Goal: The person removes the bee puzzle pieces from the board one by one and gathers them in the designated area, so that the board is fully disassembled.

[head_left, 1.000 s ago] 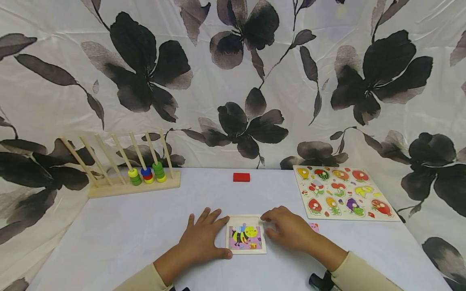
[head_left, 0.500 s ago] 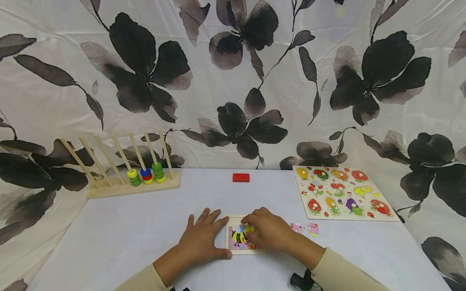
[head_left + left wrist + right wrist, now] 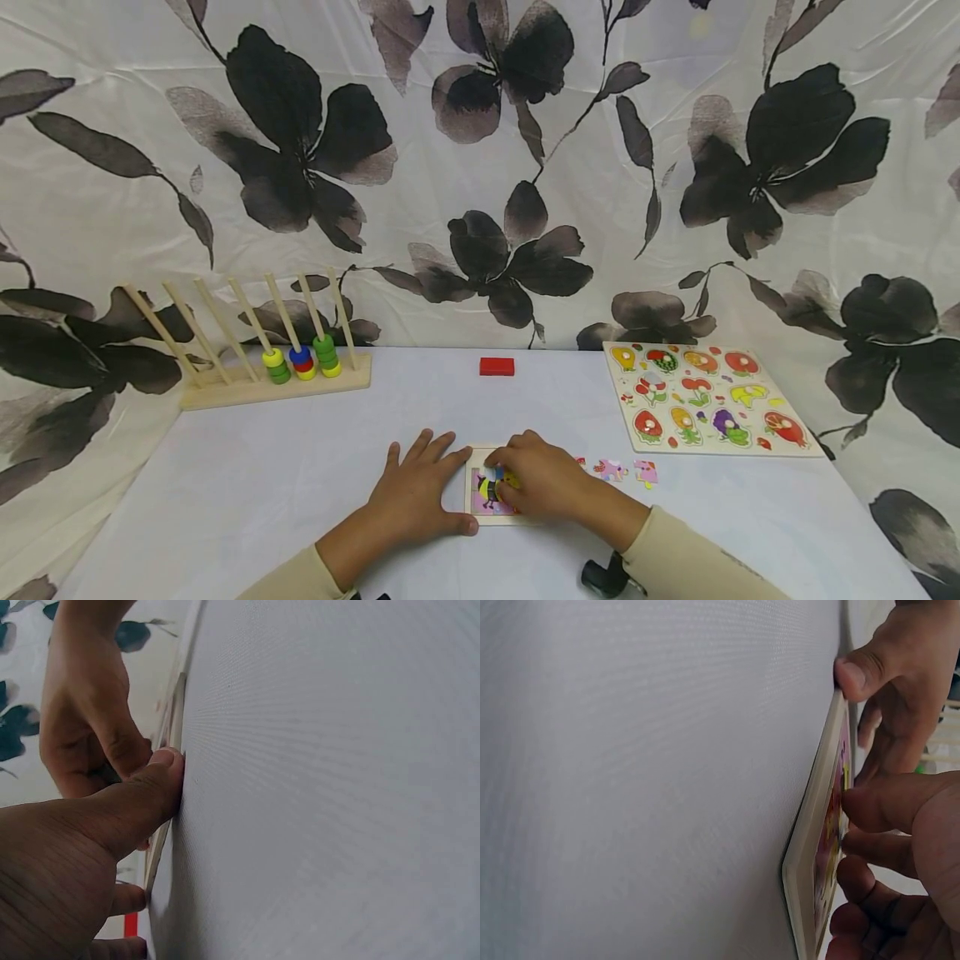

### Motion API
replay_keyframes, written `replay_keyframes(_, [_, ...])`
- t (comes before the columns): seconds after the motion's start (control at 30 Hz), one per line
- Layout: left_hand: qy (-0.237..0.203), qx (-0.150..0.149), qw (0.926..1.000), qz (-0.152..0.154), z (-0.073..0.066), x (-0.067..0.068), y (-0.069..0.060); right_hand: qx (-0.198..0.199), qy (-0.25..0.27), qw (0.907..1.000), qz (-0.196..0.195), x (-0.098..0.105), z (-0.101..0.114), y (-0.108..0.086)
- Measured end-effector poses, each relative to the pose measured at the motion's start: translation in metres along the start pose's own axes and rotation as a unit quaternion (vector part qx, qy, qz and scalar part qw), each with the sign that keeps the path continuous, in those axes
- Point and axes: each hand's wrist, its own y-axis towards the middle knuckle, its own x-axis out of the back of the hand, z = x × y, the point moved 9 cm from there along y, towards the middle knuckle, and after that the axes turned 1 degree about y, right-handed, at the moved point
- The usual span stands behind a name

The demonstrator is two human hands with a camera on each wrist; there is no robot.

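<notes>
A small wooden jigsaw tray (image 3: 472,518) with a bee picture (image 3: 489,490) lies flat near the front middle of the table in the head view. My left hand (image 3: 414,492) has its fingers spread, with the index fingertip and thumb touching the tray's left edge. Bent over the picture, my right hand (image 3: 543,479) hides its right part. The right wrist view shows that hand's thumb (image 3: 870,806) and bent fingers at the puzzle's face; whether a piece is between them is hidden. Loose pink jigsaw pieces (image 3: 611,470) lie right of the tray, partly behind the right hand.
A wooden peg rack (image 3: 277,385) with coloured rings stands at the back left. A red block (image 3: 497,367) lies at the back middle. On the right is a fruit puzzle board (image 3: 712,400). A floral cloth (image 3: 480,167) hangs behind the table.
My right hand has moved left from beside the tray to over the bee picture, uncovering loose pieces on the right. The left hand has stayed at the tray's left edge.
</notes>
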Motion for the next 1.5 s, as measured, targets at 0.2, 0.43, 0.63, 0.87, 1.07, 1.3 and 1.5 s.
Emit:
replay_keyframes(0.2, [0.0,0.005,1.0,0.003,0.0017,-0.0011,0.0016,-0.002,-0.005,0.9999,0.01,-0.0027,0.0014,0.0022])
replay_keyframes(0.43, [-0.004,0.0,1.0,-0.001,0.001,-0.0008,0.0006,-0.006,0.001,0.9997,0.023,-0.0029,0.0036,0.0031])
replay_keyframes(0.63, [-0.006,-0.002,1.0,-0.004,0.0002,0.0003,0.0008,-0.005,0.0,0.9996,0.028,-0.0014,0.006,0.0036])
replay_keyframes(0.87, [-0.008,0.001,1.0,-0.001,-0.0001,0.0007,0.0019,-0.01,0.014,0.9997,0.018,-0.0006,0.0048,0.0052])
replay_keyframes(1.07, [-0.007,0.007,0.9999,0.007,0.0012,-0.0001,0.0017,-0.01,0.02,0.9997,0.008,0.0006,0.007,0.0053])
replay_keyframes(1.3, [-0.006,0.002,1.0,0.003,0.0004,0.0008,0.0009,-0.011,0.021,0.9997,0.007,0.0012,0.0093,0.0067])
replay_keyframes(1.5, [-0.007,0.004,1.0,0.005,0.0006,-0.0006,0.0012,-0.011,0.018,0.9997,0.01,0.0009,0.0086,0.0062])
